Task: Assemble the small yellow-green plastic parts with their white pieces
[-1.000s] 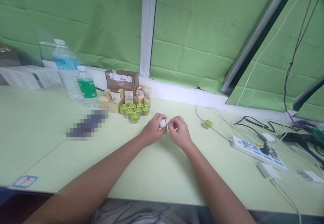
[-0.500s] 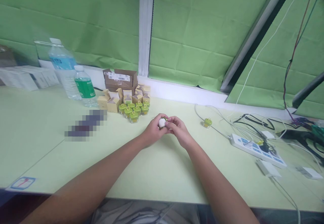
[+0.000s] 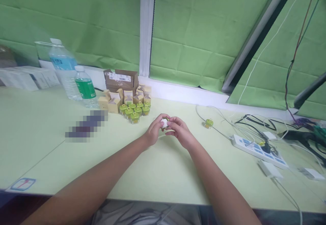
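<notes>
Over the middle of the table, my left hand point(image 3: 154, 130) and my right hand point(image 3: 180, 131) are closed together on a small rounded white piece with a dark and yellow-green rim point(image 3: 165, 123). Both thumbs press on its white face, while fingers curl round its far side. Its exact kind is too small to tell. To the left stand several little clear jars with green lids and loops point(image 3: 134, 117), grouped before opened small yellowish cartons point(image 3: 113, 105). A single green-lidded jar point(image 3: 209, 123) sits apart on the right, beside a cable.
A brown cardboard box point(image 3: 121, 79) stands behind the cartons. Two water bottles point(image 3: 86, 87) and white boxes point(image 3: 28, 77) are at the left. On the right lie a white power strip point(image 3: 259, 151), tangled cables and a white adapter point(image 3: 270, 169). A blurred patch point(image 3: 86, 126) covers something left.
The white piece has turned slightly in my hands, and my left thumb now presses its face too. My right hand's lower fingers have spread a little. Everything else stays put.
</notes>
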Demonstrator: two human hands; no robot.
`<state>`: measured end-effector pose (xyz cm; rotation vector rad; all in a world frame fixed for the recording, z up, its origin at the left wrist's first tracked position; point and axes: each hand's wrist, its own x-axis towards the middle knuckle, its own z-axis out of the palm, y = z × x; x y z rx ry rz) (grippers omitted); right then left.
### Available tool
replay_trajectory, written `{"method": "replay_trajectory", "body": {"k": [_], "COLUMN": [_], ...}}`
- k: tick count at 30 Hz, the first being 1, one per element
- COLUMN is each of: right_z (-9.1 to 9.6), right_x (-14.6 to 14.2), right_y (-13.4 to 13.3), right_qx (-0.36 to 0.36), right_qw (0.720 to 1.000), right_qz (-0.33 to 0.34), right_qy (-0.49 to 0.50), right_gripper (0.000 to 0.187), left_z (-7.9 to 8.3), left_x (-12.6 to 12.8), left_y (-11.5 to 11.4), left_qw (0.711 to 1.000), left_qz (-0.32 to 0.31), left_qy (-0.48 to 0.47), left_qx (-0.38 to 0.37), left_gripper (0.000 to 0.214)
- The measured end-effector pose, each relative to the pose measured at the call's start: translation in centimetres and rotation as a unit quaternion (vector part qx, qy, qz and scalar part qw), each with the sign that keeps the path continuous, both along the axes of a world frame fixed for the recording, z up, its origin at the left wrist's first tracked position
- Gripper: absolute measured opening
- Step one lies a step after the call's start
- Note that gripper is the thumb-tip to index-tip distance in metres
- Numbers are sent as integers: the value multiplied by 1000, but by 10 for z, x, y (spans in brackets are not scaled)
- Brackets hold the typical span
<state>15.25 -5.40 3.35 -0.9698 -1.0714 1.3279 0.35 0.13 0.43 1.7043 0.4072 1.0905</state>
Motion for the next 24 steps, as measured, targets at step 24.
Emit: {"method": "replay_trajectory", "body": {"k": [24], "right_z": [3], "right_x": [-4], "right_y": [-2], "right_qx": [24], "right_qw": [1000], "right_qz": [-10], "right_qy": [-12], "right_gripper": [36], "left_z": [7], "left_x": [0], "left_y": [-7], "left_qw": [1000], "left_qz": [6], "left_qy": [4], "left_qx": [18], "left_gripper": [34]}}
